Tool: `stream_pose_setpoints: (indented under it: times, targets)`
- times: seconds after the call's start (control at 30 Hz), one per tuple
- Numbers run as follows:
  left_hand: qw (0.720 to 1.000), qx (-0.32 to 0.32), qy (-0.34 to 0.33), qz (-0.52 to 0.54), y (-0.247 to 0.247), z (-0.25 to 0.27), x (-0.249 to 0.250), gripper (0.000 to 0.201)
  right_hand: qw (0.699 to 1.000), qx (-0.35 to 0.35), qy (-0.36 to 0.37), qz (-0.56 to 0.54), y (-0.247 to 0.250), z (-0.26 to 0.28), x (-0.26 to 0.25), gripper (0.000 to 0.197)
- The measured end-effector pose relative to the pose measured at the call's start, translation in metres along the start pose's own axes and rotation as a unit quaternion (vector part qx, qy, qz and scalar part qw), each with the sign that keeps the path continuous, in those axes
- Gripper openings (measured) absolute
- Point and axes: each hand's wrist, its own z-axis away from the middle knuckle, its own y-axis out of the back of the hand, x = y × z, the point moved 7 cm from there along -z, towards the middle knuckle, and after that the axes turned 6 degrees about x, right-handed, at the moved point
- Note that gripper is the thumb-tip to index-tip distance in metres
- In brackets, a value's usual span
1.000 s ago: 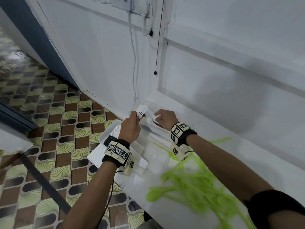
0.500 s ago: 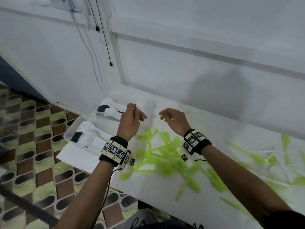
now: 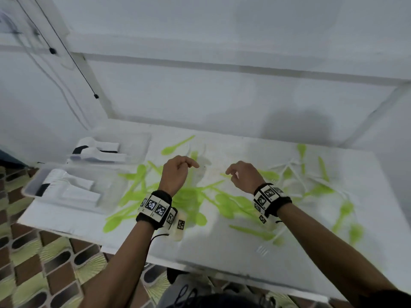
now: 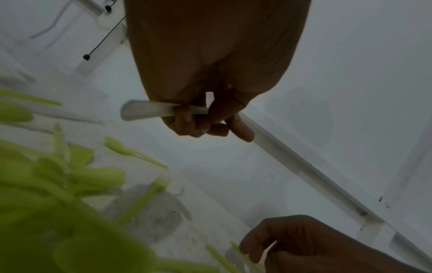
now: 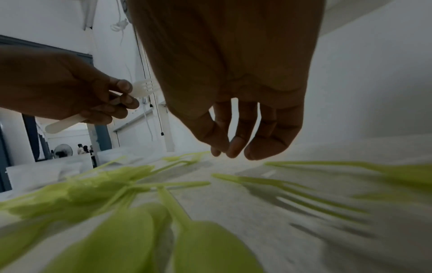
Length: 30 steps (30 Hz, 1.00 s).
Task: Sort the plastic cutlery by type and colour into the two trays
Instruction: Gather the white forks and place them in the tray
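Bare indoor room, white panelled wall point(image 3: 222, 96), patterned floor tiles point(image 3: 33, 274), white table point(image 3: 222, 252)

bare forearms, each with a black wristband point(image 3: 155, 207) carrying white blocks printed with black square markers.

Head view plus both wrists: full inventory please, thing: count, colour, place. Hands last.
trays: two, white, side by side at the table's left end, white cutlery already lying in them
green cutlery: many, count unclear from blur, lime green spoons and forks strewn over the table's middle and right
loose white cutlery: several, white, on the table's right part among the green pieces
white fork: one, white, held above the table
table: one, white, against the wall
hanging cords: a few, black and white, on the wall at upper left
floor: brown and green pattern, below left
left hand: pinches the white fork
right hand: empty, fingers loosely curled, over the green cutlery
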Motion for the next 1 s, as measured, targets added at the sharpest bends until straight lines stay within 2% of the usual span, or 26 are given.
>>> stream_pose_setpoints:
  times: [0.07, 0.2, 0.37, 0.53, 0.67, 0.8, 0.9, 1.0]
  targets:
    - [1.0, -0.022, 0.004, -0.009, -0.018, 0.009, 0.006, 0.045, 0.998, -0.023, -0.028, 0.045, 0.004, 0.012, 0.02, 0.028]
    - [0.998, -0.061, -0.002, -0.022, -0.048, 0.02, 0.01, 0.047, 0.996, -0.014, -0.054, 0.071, 0.017, 0.031, 0.045, 0.032]
    - [0.989, -0.14, -0.016, -0.041, -0.087, 0.025, 0.012, 0.051, 0.988, -0.08, -0.075, 0.112, 0.024, 0.046, 0.063, 0.049]
    - [0.981, -0.182, -0.049, -0.045, -0.117, 0.027, 0.017, 0.051, 0.976, -0.085, -0.082, 0.181, 0.027, 0.063, 0.073, 0.06]
    - [0.97, -0.227, -0.069, -0.044, -0.135, 0.036, 0.018, 0.048, 0.957, -0.078, -0.099, 0.261, 0.026, 0.074, 0.085, 0.047]
    - [0.961, -0.264, -0.074, -0.042, -0.146, 0.043, 0.017, 0.047, 0.963, -0.031, -0.099, 0.249, 0.029, 0.075, 0.085, 0.028]
    - [0.959, -0.272, -0.073, -0.043, -0.15, 0.044, 0.012, 0.046, 0.965, -0.002, -0.076, 0.252, 0.032, 0.075, 0.078, 0.027]
    - [0.959, -0.27, -0.074, -0.039, -0.152, 0.043, 0.012, 0.045, 0.973, -0.013, -0.07, 0.217, 0.032, 0.078, 0.076, 0.025]
